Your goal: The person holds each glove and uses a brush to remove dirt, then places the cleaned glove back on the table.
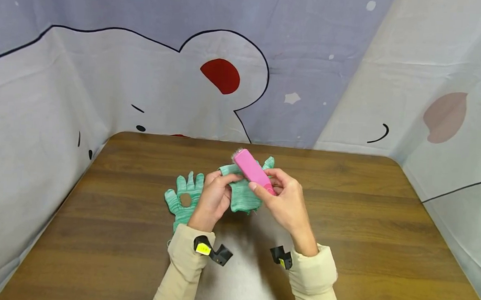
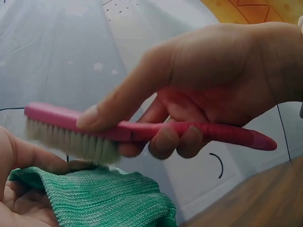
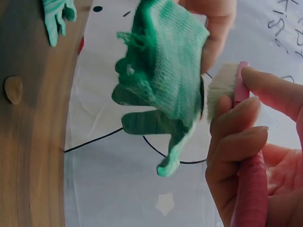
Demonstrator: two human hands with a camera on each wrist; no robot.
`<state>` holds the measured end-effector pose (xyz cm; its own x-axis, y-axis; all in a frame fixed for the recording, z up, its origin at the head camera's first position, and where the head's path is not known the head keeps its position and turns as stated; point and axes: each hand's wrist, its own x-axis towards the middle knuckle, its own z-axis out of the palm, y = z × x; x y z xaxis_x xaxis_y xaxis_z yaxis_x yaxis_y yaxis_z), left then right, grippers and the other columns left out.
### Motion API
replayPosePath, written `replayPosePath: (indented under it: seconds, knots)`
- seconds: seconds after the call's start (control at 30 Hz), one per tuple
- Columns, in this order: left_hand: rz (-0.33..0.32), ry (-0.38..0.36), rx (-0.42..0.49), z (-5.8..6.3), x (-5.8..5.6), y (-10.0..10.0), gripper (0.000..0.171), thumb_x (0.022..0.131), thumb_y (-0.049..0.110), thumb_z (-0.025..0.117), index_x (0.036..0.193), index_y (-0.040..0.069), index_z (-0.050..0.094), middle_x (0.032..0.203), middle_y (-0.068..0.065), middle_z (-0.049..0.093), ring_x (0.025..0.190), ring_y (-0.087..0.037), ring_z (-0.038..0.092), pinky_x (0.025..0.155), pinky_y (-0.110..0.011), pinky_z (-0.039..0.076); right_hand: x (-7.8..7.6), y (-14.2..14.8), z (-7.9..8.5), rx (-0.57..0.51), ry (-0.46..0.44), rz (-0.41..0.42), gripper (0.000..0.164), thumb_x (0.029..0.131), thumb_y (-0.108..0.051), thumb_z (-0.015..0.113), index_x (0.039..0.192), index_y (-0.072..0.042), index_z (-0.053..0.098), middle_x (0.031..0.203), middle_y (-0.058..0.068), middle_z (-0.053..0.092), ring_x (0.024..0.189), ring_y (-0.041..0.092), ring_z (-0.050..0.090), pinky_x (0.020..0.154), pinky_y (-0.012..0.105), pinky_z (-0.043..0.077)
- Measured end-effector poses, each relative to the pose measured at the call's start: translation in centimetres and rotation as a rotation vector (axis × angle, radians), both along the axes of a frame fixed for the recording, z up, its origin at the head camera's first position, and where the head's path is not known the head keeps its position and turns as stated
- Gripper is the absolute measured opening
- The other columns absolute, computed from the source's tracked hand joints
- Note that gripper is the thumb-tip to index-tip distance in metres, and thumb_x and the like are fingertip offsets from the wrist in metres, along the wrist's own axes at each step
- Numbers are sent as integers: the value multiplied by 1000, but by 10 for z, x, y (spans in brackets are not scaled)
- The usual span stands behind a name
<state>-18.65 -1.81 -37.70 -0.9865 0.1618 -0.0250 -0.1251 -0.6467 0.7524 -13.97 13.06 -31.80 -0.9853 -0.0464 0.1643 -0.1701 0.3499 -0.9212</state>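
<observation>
The head view showed the right hand (image 1: 288, 200) with fingers clamped on a pink brush (image 1: 251, 166), its bristles close to the green glove (image 1: 244, 199); the left hand (image 1: 214, 198) pinched that glove above the table (image 1: 382, 248); a second glove (image 1: 181, 216) (fingers spread) lay beside the left hand.

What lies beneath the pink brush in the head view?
The green glove held in the left hand. The pink brush covers part of that glove; that part cannot be seen.
</observation>
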Motion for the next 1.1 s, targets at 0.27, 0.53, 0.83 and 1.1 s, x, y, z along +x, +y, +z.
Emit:
replayPosePath:
  seconds: [0.27,0.53,0.83,1.1]
  knots:
    - [30,5,-9,0,0,2,12,80,-11,51,86,-2,56,82,-4,59,76,-13,58,69,-26,51,-10,5,-22,28,7,-30,33,77,-23,75,104,-9,62,85,10,67,67,16,64,53,29,51]
    - [108,-31,25,0,-2,1,10,78,-12,53,84,-4,55,86,-7,59,79,-16,60,72,-28,51,-13,12,-20,42,-5,-45,35,77,-24,75,106,-8,62,90,11,67,72,18,65,57,30,52]
    - [81,-87,98,-1,-4,-5,14,81,-12,50,78,-3,61,82,-7,60,78,-18,61,72,-30,51,-14,16,-20,24,-52,-44,35,77,-24,74,107,-9,61,90,11,67,72,22,65,53,33,52]
    - [82,-118,133,-1,-6,-8,19,82,-11,49,74,0,62,74,-5,61,73,-18,62,70,-32,52,-13,19,-18,17,-66,-31,34,78,-23,74,106,-9,61,89,12,67,72,27,65,53,37,53]
